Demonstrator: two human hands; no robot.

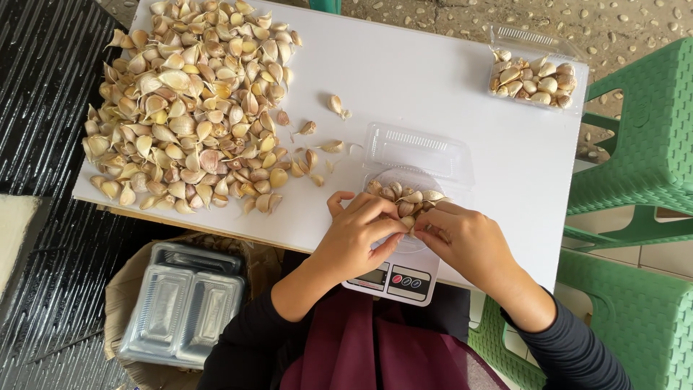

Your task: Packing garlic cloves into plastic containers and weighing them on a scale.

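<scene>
Both hands' fingers, left hand (355,235), right hand (465,242), pinching garlic cloves (404,196) in one open clamshell (419,153) atop one scale (395,278).

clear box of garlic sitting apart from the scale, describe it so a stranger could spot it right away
Start at the white table and go to its far corner beside the green plastic stools. There sits a clear plastic box of garlic cloves, its hinged lid open. Unlike the other clear box, which rests on the kitchen scale under both hands, this one stands alone and untouched.
</scene>
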